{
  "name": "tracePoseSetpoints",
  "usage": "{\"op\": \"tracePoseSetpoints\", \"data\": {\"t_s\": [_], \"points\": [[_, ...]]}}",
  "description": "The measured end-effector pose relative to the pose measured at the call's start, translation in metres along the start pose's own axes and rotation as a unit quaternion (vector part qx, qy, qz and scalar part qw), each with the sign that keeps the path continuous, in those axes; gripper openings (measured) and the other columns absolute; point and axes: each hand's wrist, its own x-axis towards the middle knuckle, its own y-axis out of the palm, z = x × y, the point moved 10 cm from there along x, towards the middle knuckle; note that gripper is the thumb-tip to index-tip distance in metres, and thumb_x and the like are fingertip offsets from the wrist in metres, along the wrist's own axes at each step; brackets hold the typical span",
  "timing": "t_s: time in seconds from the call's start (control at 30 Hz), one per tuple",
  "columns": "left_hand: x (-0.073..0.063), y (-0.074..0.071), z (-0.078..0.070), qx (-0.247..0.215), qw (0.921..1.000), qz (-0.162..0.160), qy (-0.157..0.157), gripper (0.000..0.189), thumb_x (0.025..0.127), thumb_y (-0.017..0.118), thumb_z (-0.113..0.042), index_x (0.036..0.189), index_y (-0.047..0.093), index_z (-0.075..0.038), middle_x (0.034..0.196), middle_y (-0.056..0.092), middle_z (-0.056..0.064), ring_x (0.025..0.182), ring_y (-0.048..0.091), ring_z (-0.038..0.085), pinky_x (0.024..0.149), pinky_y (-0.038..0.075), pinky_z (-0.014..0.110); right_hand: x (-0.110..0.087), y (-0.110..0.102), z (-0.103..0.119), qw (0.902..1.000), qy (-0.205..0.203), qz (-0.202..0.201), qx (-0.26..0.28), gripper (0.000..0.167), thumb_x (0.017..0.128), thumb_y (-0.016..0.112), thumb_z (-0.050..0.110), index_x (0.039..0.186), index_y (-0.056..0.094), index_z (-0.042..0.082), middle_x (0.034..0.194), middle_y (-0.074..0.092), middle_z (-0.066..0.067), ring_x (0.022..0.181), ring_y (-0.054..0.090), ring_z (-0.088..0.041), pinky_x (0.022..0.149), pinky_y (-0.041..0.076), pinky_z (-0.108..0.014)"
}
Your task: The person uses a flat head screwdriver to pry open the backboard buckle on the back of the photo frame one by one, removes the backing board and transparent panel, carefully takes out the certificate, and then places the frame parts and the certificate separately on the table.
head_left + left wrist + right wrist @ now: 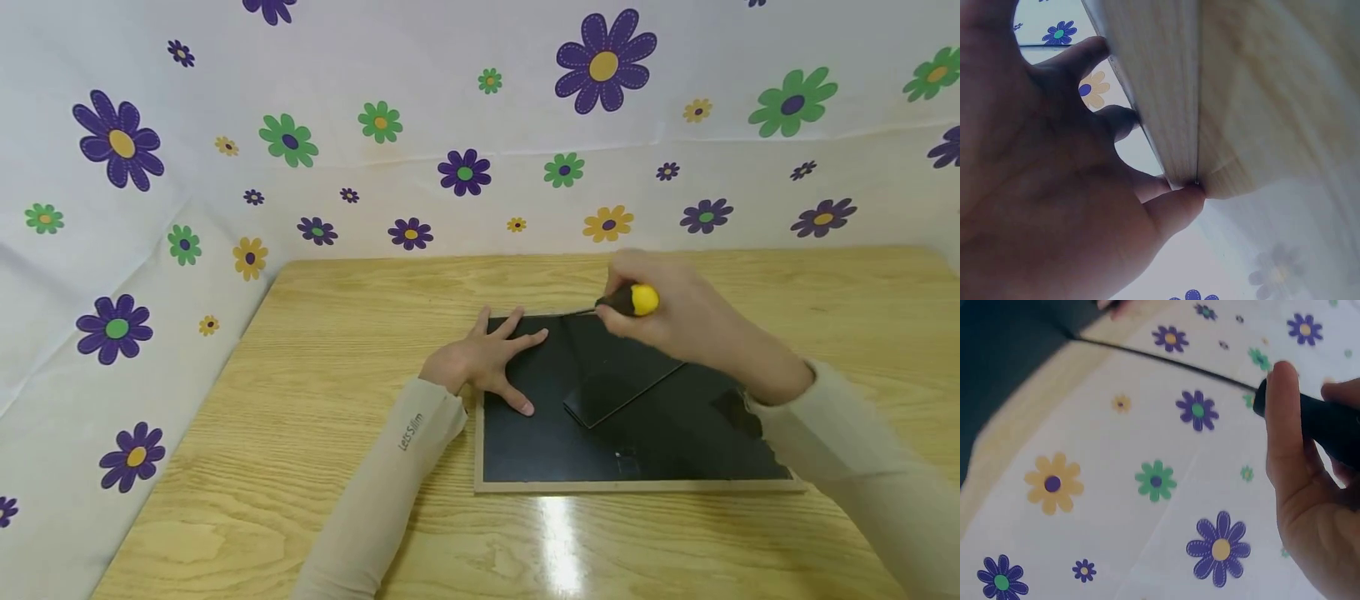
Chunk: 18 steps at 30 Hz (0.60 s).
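A picture frame lies with its black backing board (pixel 525 450) facing up, bordered by a pale wooden rim (pixel 637 487). A black stand flap (pixel 600 404) lies on the backing. My left hand (pixel 476 362) is spread over the frame's upper left corner; in the left wrist view its fingertips (pixel 1125 122) rest along the wooden edge (pixel 1163 94). My right hand (pixel 686 317) grips a screwdriver (pixel 618 302) by its black and yellow handle. Its thin dark shaft (pixel 1166 362) points left, with the tip at the board's far edge.
The frame rests on a wood-grain table (pixel 315 400). Behind and to the left of it hangs a white cloth (pixel 420 75) printed with purple, green and yellow flowers. Light reflects brightly off the table (pixel 558 542) in front of the frame.
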Motion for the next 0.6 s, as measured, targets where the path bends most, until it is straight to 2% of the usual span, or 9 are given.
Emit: {"op": "tracePoseSetpoints", "data": {"t_s": [0.07,0.13,0.2,0.3,0.47,0.6], "points": [[0.000,0.000,0.000,0.001,1.0000,0.000,0.000,0.109,0.081,0.081,-0.055,0.163,0.012,-0.040,0.169,-0.015,-0.003,0.150,-0.023,0.037,0.113,0.025,0.066,0.016,-0.005,-0.013,0.9986,0.043,0.025,0.020,0.024,0.080,0.076,-0.009,0.080,0.059,0.008,0.073,0.062,0.006,0.062,0.058,-0.011,0.062,0.047,-0.024],[0.000,-0.001,0.000,-0.004,1.0000,-0.001,-0.003,0.109,0.080,0.082,-0.054,0.163,0.012,-0.040,0.169,-0.015,-0.004,0.150,-0.023,0.036,0.113,0.024,0.066,0.032,-0.006,-0.028,0.9925,0.098,0.055,0.048,0.018,0.085,0.073,-0.006,0.081,0.060,0.005,0.075,0.064,0.000,0.060,0.064,-0.014,0.063,0.053,-0.023],[-0.001,-0.001,0.001,-0.007,1.0000,-0.003,-0.005,0.110,0.079,0.083,-0.054,0.163,0.013,-0.041,0.169,-0.014,-0.004,0.150,-0.023,0.036,0.113,0.024,0.066,0.046,-0.006,-0.043,0.9824,0.151,0.080,0.074,0.013,0.088,0.070,-0.004,0.083,0.060,0.002,0.080,0.065,-0.007,0.060,0.067,-0.017,0.062,0.056,-0.024],[-0.001,0.001,0.001,-0.013,0.9999,-0.004,-0.005,0.110,0.079,0.083,-0.054,0.163,0.013,-0.041,0.169,-0.014,-0.004,0.150,-0.023,0.036,0.113,0.023,0.067,0.064,-0.005,-0.067,0.9598,0.228,0.117,0.114,0.009,0.093,0.067,0.000,0.087,0.060,-0.001,0.084,0.065,-0.014,0.060,0.069,-0.022,0.060,0.059,-0.029],[-0.001,0.001,0.002,-0.009,0.9999,-0.007,-0.003,0.109,0.079,0.083,-0.054,0.163,0.014,-0.040,0.169,-0.014,-0.004,0.150,-0.022,0.037,0.113,0.025,0.066,0.086,-0.003,-0.098,0.9292,0.298,0.163,0.145,0.011,0.095,0.065,0.004,0.092,0.058,-0.004,0.083,0.069,-0.017,0.064,0.072,-0.025,0.065,0.061,-0.035],[-0.001,0.000,0.002,-0.007,1.0000,-0.006,-0.001,0.110,0.079,0.083,-0.054,0.163,0.013,-0.040,0.169,-0.014,-0.003,0.150,-0.023,0.037,0.113,0.025,0.066,0.097,-0.001,-0.116,0.9129,0.327,0.191,0.152,0.017,0.096,0.065,0.009,0.098,0.056,-0.005,0.086,0.070,-0.018,0.067,0.073,-0.026,0.069,0.061,-0.036]]}}
